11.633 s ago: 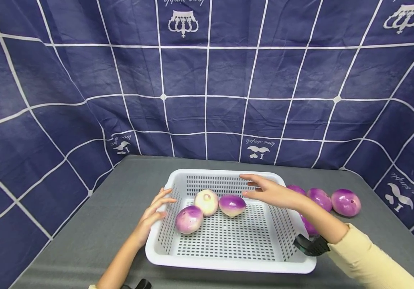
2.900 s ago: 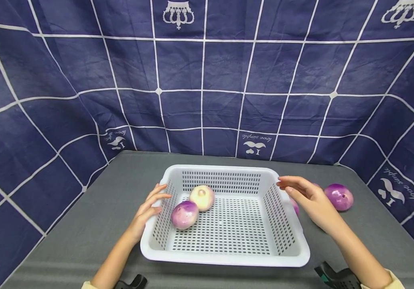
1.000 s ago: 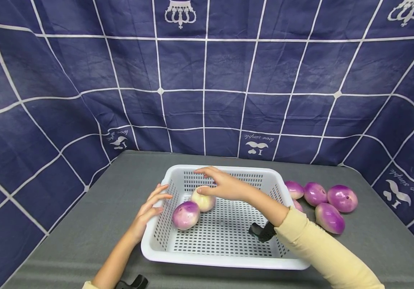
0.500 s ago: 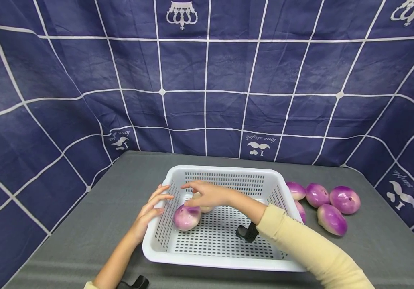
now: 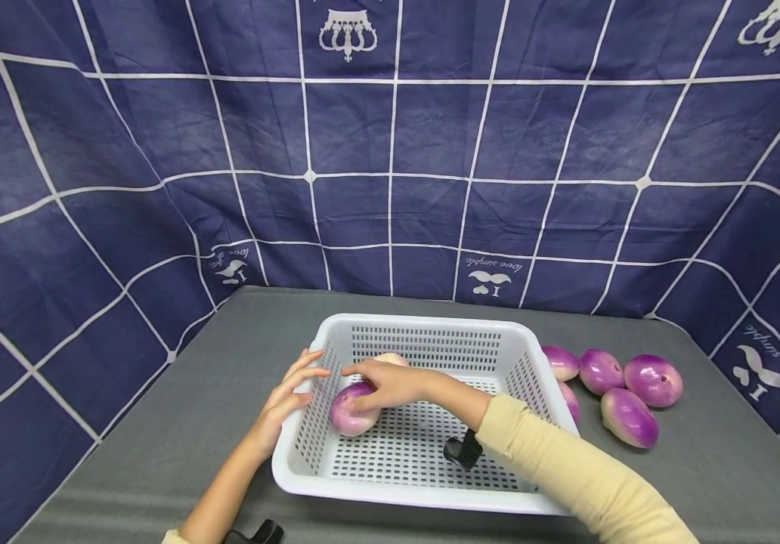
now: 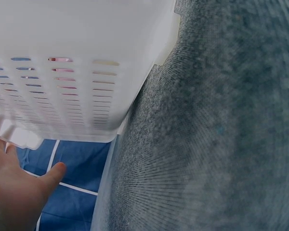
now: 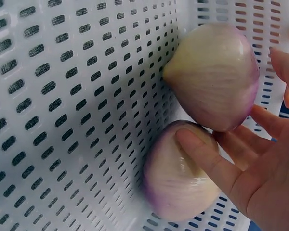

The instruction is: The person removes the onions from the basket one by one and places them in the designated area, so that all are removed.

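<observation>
the right hand (image 5: 395, 384) curls its fingers (image 5: 363, 369) around the near turnip (image 5: 345, 420), which sits inside the white basket (image 5: 424, 502) toward the left wall. the far turnip (image 5: 392, 360) (partly hidden by the hand) is just beside it. the left hand (image 5: 277, 417) rests its extended fingers over the basket's left rim. five more turnips (image 5: 653, 381) lie on the grey surface (image 5: 159, 468), right of the basket.

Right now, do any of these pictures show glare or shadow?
Head view: bright glints on the purple vegetables outside the white basket; right wrist view: a small glint on the lower vegetable, with greyish shade on the basket's perforated surface; left wrist view: the cloth looks dim.
</observation>
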`<state>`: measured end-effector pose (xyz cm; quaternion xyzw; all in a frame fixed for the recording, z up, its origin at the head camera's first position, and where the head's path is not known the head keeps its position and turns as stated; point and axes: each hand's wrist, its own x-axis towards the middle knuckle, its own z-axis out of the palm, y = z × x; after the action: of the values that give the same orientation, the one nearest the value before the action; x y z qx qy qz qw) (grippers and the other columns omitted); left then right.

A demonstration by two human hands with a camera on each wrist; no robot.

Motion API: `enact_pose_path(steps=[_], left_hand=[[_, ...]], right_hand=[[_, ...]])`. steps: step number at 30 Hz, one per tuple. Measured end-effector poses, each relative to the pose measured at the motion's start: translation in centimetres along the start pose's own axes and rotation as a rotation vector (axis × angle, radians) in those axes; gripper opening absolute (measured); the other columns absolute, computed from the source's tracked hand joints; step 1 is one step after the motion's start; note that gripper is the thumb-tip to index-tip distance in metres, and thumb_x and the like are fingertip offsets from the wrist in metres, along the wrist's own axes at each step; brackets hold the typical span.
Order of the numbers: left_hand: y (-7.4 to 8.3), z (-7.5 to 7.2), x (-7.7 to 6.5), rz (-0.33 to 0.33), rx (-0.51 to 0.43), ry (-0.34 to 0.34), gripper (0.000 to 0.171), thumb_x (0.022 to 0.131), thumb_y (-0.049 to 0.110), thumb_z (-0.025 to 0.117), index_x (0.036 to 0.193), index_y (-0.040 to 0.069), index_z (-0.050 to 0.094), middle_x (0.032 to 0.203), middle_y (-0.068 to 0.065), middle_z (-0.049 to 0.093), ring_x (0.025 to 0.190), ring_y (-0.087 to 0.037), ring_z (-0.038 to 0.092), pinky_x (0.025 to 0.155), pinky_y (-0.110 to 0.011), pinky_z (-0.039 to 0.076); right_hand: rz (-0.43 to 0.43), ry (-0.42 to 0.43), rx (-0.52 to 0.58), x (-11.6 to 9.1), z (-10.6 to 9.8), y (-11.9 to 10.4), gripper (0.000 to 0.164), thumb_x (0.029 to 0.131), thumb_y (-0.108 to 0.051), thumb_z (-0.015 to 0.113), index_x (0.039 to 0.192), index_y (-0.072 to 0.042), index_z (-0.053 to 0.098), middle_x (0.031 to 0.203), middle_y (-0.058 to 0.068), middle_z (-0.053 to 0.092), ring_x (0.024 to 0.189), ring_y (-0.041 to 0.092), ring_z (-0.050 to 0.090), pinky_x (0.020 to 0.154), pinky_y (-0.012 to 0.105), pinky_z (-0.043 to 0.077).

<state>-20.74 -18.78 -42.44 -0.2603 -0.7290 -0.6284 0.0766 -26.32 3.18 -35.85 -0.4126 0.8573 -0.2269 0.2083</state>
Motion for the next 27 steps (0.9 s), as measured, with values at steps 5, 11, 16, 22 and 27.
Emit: enact_pose_path(steps=[5, 11, 16, 22, 27], left_hand=[[-0.05, 0.02, 0.03, 0.008, 0.009, 0.01, 0.039, 0.081, 0.005, 0.039, 0.114, -0.013, 0.048, 0.145, -0.004, 0.028, 0.138, -0.001, 0.0, 0.102, -0.065, -0.008], [0.14, -0.04, 0.12, 0.002, 0.015, 0.008, 0.038, 0.081, 0.006, 0.04, 0.114, -0.011, 0.049, 0.145, -0.007, 0.027, 0.141, -0.017, -0.006, 0.102, -0.066, -0.008], [0.1, -0.08, 0.16, 0.016, 0.03, 0.014, 0.038, 0.08, 0.005, 0.04, 0.114, -0.007, 0.052, 0.145, -0.011, 0.027, 0.141, -0.013, -0.002, 0.102, -0.065, -0.008], [0.04, 0.01, 0.21, 0.024, 0.032, 0.008, 0.037, 0.08, 0.004, 0.039, 0.114, -0.003, 0.054, 0.145, -0.012, 0.028, 0.139, -0.004, 0.002, 0.102, -0.065, -0.008], [0.1, 0.06, 0.23, 0.016, 0.033, 0.024, 0.037, 0.08, 0.005, 0.04, 0.113, -0.003, 0.055, 0.144, -0.012, 0.029, 0.138, -0.001, 0.004, 0.102, -0.063, -0.008]], right_hand=[[-0.012, -0.009, 0.013, -0.1, -0.07, -0.01, 0.061, 0.087, -0.036, 0.056, 0.139, -0.012, 0.034, 0.139, 0.008, 0.042, 0.121, 0.019, 0.045, 0.098, 0.026, 0.039], [0.004, -0.022, 0.033, -0.17, 0.1, -0.23, 0.062, 0.086, -0.035, 0.057, 0.139, -0.013, 0.034, 0.142, 0.004, 0.038, 0.128, 0.018, 0.041, 0.101, 0.027, 0.036], [0.001, -0.029, 0.029, -0.07, 0.34, -0.14, 0.062, 0.086, -0.034, 0.058, 0.139, -0.013, 0.034, 0.143, 0.003, 0.037, 0.13, 0.018, 0.037, 0.102, 0.029, 0.036], [-0.035, -0.032, 0.001, -0.08, 0.34, 0.15, 0.058, 0.085, -0.028, 0.06, 0.135, -0.01, 0.039, 0.14, 0.005, 0.041, 0.129, 0.019, 0.038, 0.104, 0.03, 0.034], [-0.042, -0.038, -0.04, -0.28, -0.18, 0.13, 0.052, 0.085, -0.031, 0.059, 0.131, -0.011, 0.046, 0.134, 0.004, 0.048, 0.123, 0.016, 0.045, 0.1, 0.025, 0.037]])
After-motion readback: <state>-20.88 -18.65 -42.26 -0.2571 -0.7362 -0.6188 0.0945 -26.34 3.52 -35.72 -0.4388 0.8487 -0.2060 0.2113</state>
